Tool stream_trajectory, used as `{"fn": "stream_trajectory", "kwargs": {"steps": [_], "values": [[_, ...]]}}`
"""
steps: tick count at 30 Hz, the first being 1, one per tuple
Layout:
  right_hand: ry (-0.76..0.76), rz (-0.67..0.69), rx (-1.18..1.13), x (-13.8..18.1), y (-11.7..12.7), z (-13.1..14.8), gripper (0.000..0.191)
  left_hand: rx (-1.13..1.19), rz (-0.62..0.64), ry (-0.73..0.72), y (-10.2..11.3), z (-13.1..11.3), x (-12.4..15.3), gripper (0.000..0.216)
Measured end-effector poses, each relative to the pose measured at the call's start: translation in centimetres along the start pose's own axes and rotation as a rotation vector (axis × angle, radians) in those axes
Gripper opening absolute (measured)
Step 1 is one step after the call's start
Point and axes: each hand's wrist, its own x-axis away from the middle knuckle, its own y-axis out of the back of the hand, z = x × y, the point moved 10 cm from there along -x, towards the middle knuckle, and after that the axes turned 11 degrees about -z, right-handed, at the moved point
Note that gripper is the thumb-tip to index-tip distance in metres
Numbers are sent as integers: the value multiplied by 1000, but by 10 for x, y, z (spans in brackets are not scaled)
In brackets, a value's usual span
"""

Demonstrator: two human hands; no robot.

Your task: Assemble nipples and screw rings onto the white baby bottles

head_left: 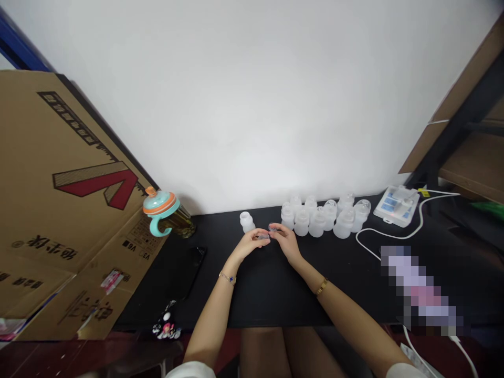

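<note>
My left hand (253, 242) and my right hand (285, 239) meet over the black table (268, 283), fingers pinched together on a small clear plastic part (268, 233) held between them. A single white translucent bottle (247, 221) stands just behind my left hand. A cluster of several similar bottles (323, 216), some with clear caps, stands behind and to the right of my right hand.
A large cardboard box (59, 210) leans at the left, with a teal-and-orange sippy cup (163, 212) beside it. A black phone (195, 268) lies on the table. At the right are a white device (396, 206), its white cable (378, 236) and a wooden shelf (464, 142).
</note>
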Motion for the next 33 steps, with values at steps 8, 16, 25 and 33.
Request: {"fn": "stream_trajectory", "kwargs": {"steps": [8,16,25,33], "values": [[216,23,74,12,-5,26,24,14,-3,-21,-3,-1,-1,51],[372,74,195,25,-14,45,22,39,31,-106,-8,-17,4,49],[426,33,245,23,-10,50,11,-50,-5,-172,-6,-28,9,44],[476,72,306,24,-15,48,10,-320,-174,-359,1,-41,13,38]]}}
